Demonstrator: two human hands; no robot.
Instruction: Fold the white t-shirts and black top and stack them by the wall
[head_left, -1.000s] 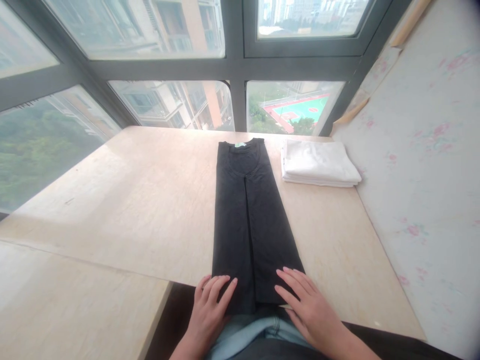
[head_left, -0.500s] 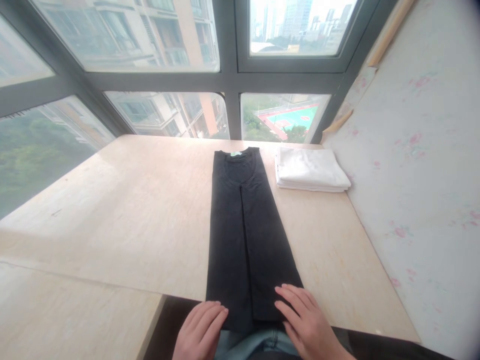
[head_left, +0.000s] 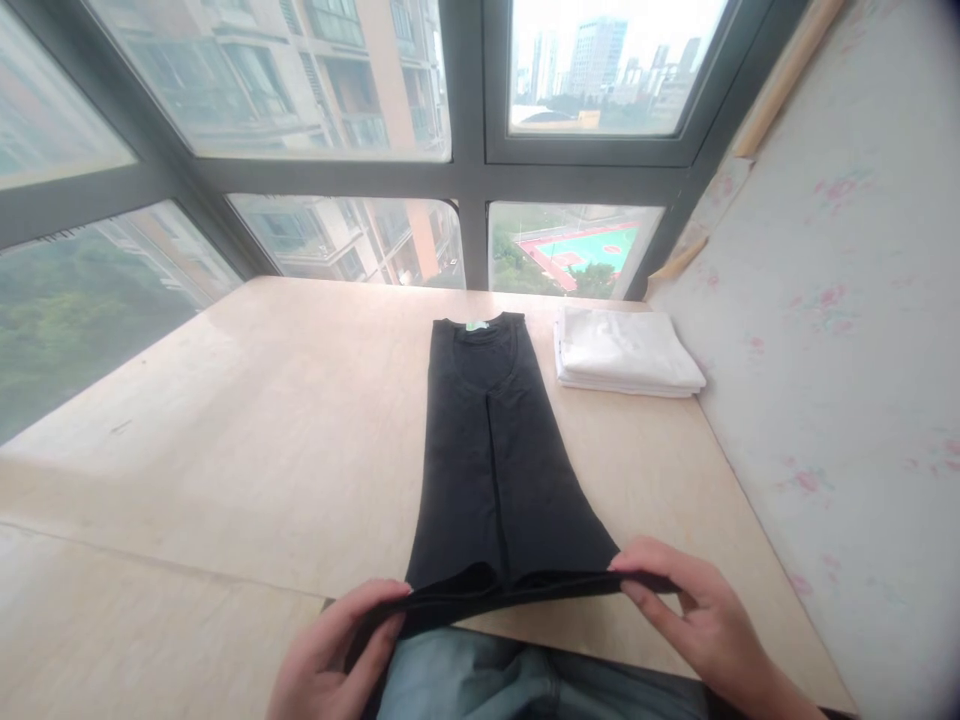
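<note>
A black garment [head_left: 480,470], perhaps a shirt, lies lengthwise with both sides folded in to meet at a seam down its middle. Its round neckline, with a pale label [head_left: 477,325], points toward the window. My left hand [head_left: 345,640] pinches the near hem at its left corner. At the right corner, my right hand [head_left: 690,610] grips the same hem between thumb and fingers. Between the hands the hem is stretched and lifted off the surface, while the far part stays flat.
A stack of folded white cloth [head_left: 626,350] sits to the right of the garment, near the floral-papered wall [head_left: 840,400]. Grey-framed windows [head_left: 465,180] border the far side of the pale wooden surface [head_left: 262,430]. My legs [head_left: 525,680] are at the near edge.
Both hands went from resting on the garment's near end to gripping its hem corners. The hem has been raised and pulled taut, and my view has tilted slightly.
</note>
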